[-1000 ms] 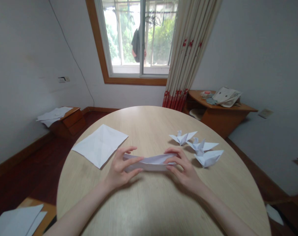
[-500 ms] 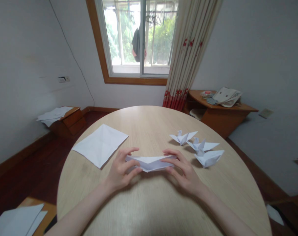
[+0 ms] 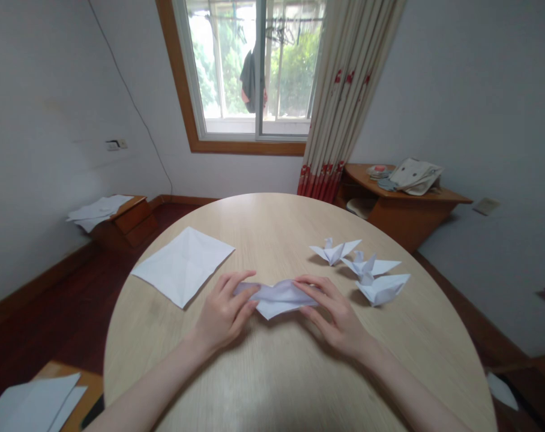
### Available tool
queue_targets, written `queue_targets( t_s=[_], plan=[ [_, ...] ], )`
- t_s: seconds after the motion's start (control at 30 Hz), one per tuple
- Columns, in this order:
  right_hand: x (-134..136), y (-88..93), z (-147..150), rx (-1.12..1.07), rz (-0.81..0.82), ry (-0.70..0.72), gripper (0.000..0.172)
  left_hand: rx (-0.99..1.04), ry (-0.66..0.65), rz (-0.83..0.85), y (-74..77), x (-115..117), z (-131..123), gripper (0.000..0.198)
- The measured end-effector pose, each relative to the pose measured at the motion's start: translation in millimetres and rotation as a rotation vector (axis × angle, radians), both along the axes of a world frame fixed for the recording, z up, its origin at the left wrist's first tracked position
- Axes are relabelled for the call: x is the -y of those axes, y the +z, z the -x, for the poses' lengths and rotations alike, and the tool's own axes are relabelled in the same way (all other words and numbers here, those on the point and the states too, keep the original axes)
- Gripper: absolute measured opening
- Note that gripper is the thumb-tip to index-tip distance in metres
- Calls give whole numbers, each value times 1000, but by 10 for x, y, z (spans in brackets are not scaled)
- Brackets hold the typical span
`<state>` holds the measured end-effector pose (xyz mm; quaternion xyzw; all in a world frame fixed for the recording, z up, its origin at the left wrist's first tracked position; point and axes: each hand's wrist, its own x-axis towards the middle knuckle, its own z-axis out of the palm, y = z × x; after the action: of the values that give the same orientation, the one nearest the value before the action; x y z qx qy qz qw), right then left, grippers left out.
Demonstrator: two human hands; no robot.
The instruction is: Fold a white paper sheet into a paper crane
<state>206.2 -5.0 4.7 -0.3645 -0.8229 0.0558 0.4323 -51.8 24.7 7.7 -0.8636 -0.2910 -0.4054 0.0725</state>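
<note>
A partly folded sheet of white paper is held between my two hands above the near middle of the round table. Its upper edge dips in the centre, and a point faces me at the bottom. My left hand pinches the left end with thumb and fingers. On the right end, my right hand grips with the thumb below and fingers on top. Several folded paper cranes stand to the right of my right hand. A creased white square sheet lies flat to the left.
More white sheets lie on a low wooden cabinet at the left and on a surface at the lower left. A wooden desk with a cloth bag stands behind the table at right, beside a curtain.
The folded paper has spread and tilted between my hands, so its inner face shows more and its lower point sits slightly nearer me. Both hands keep their hold; the cranes and square sheet have not moved.
</note>
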Motion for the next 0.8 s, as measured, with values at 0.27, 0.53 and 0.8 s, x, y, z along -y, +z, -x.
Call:
queue_targets(
  t_s=[0.27, 0.53, 0.8],
  plan=[
    [16, 4, 15, 9, 32, 45, 47, -13, 2, 24, -22, -6, -28, 33],
    [7, -26, 7, 40, 26, 46, 67, -71, -25, 74, 5, 14, -25, 53],
    [-10, -47, 3, 39, -17, -3, 67, -114, -98, 114, 23, 37, -20, 67]
  ],
)
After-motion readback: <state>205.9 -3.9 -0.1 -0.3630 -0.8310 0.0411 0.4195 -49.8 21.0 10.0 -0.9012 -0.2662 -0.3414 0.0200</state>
